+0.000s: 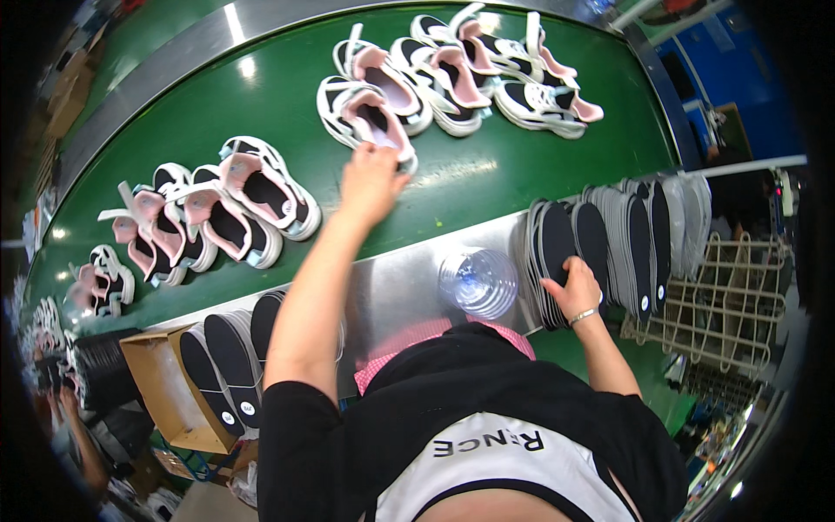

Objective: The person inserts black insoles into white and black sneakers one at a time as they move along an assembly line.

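A white sneaker (338, 104) with pink lining and black panels stands on the green work surface (435, 187). My left hand (372, 181) is closed at its heel, and the fingertips are partly hidden there. At my right, my right hand (577, 294) grips a black insole (555, 239) across its width, at the near end of a stack. More matching sneakers (450, 87) stand close together beyond and to the right of my left hand. Another group of these sneakers (228, 217) sits to the left of my left forearm.
A clear round plastic container (477, 283) stands on the metal ledge (391, 278) before me. More insole stacks (628, 252) line the right side beside a wire rack (726, 300). A cardboard box (165, 383) and bundled insoles (209, 370) lie at left. Another person's arm (83, 439) shows far left.
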`<control>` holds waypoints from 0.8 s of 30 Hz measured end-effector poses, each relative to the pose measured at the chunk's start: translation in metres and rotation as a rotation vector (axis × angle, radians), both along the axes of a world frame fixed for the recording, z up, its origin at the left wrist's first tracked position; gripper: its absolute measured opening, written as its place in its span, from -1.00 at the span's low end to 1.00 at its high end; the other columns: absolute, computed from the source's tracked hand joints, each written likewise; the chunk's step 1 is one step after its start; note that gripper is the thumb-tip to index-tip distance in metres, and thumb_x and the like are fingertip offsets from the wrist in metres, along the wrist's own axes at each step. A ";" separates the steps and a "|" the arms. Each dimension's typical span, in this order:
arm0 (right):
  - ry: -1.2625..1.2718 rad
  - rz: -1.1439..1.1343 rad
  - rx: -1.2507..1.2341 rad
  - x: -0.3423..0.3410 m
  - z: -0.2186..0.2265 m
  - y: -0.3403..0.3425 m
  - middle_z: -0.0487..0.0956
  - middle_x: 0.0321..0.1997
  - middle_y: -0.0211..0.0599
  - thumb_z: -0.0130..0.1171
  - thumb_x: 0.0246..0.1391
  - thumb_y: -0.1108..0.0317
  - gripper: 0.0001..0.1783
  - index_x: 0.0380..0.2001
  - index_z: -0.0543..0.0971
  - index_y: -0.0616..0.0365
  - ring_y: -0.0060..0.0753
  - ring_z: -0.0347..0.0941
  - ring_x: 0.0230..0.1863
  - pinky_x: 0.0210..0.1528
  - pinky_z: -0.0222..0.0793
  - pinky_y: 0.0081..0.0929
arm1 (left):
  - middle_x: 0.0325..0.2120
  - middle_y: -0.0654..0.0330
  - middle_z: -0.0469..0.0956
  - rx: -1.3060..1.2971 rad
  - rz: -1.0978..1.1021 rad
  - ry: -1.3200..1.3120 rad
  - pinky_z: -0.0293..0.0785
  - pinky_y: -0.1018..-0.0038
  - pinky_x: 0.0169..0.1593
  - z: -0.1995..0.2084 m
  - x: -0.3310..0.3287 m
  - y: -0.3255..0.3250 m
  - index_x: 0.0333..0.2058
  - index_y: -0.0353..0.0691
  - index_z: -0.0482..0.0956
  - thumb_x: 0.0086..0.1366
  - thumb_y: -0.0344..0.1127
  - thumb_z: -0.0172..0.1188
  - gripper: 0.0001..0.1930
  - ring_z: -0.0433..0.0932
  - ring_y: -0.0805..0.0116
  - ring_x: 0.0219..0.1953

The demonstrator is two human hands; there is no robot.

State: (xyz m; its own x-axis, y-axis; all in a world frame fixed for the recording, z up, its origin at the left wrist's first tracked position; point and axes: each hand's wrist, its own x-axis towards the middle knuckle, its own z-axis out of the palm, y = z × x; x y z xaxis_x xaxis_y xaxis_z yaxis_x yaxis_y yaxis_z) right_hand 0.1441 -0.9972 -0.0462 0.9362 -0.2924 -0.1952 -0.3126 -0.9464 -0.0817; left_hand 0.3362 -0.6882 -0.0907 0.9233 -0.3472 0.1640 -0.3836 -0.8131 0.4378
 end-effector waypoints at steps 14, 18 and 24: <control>-0.340 0.817 0.116 0.112 0.058 0.080 0.38 -0.44 -0.31 0.11 -0.24 0.31 -0.89 -0.64 0.45 0.09 -0.29 0.38 -0.44 -0.49 0.33 -0.42 | -0.24 -0.04 0.41 -0.661 0.328 -0.016 0.24 0.28 -0.12 -0.015 0.017 0.004 -0.17 -0.36 0.33 0.05 -0.22 0.07 -0.59 0.35 0.01 -0.16; -0.093 1.115 -0.158 0.159 0.058 0.127 0.39 -0.44 -0.31 0.02 -0.29 0.38 -0.92 -0.65 0.47 0.13 -0.31 0.38 -0.43 -0.45 0.37 -0.41 | -0.50 -0.02 0.50 -0.642 0.474 0.149 0.35 0.40 -0.30 0.005 0.030 0.010 -0.31 -0.30 0.45 0.15 -0.13 -0.05 -0.68 0.48 0.09 -0.41; 0.179 0.996 -0.181 0.202 -0.008 0.189 0.46 -0.30 -0.10 -0.01 -0.21 0.44 -0.80 -0.44 0.51 0.25 -0.17 0.43 -0.29 -0.31 0.40 -0.37 | -0.46 -0.05 0.50 -0.671 0.577 0.222 0.36 0.28 -0.28 -0.014 0.028 0.010 -0.35 -0.33 0.42 0.19 -0.12 -0.15 -0.65 0.47 0.00 -0.35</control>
